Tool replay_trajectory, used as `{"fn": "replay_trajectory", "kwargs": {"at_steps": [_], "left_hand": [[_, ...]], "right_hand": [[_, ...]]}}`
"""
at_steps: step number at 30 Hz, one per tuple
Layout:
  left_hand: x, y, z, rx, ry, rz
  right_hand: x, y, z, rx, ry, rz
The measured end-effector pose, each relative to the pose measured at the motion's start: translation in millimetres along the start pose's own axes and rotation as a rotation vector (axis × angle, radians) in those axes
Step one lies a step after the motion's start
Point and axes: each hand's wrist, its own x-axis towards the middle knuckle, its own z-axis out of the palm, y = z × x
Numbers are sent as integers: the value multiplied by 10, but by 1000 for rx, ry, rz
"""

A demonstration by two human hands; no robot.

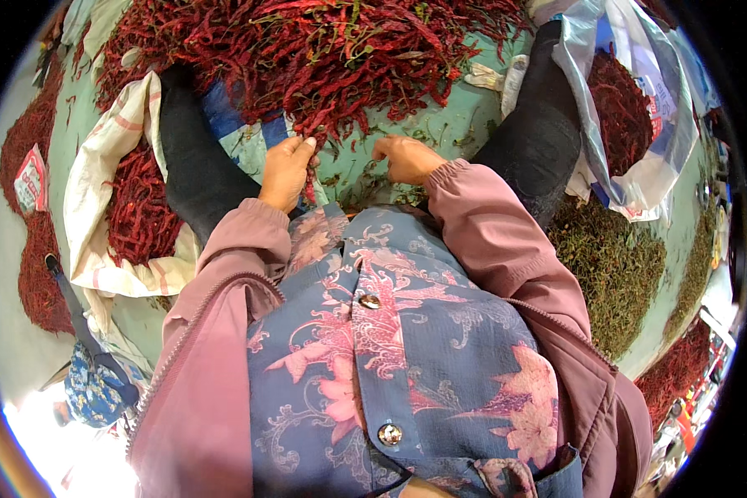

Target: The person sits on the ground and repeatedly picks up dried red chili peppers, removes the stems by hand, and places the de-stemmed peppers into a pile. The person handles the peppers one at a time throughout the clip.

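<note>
A large heap of dried red chillies (pixel 324 62), some with green stems, lies before me between my spread legs. At its near edge my left hand (pixel 286 171) pinches a dried red chilli (pixel 311 185) between thumb and fingers; the palm hides part of it. My right hand (pixel 408 159) hovers to the right over green stem scraps (pixel 373 177), its fingers curled. Whether anything small sits in those fingertips cannot be made out. Beside my left leg stands a white woven sack (pixel 84 243) holding red chillies (pixel 140 205).
A clear plastic bag (pixel 653 180) with darker red chillies (pixel 619 112) stands right of my right leg. Behind it lies a pile of greenish stems (pixel 604 267). Red chilli piles (pixel 40 274) and a person in blue patterned clothing (pixel 96 386) are at far left.
</note>
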Motion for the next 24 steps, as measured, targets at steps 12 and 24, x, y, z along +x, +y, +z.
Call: {"fn": "replay_trajectory", "kwargs": {"at_steps": [12,24], "left_hand": [[-43,115,224,702,19,302],[-83,135,266,844,-16,399]], "right_hand": [[132,-412,-212,641,222,108],[120,-317,-119,491,173,36]]}}
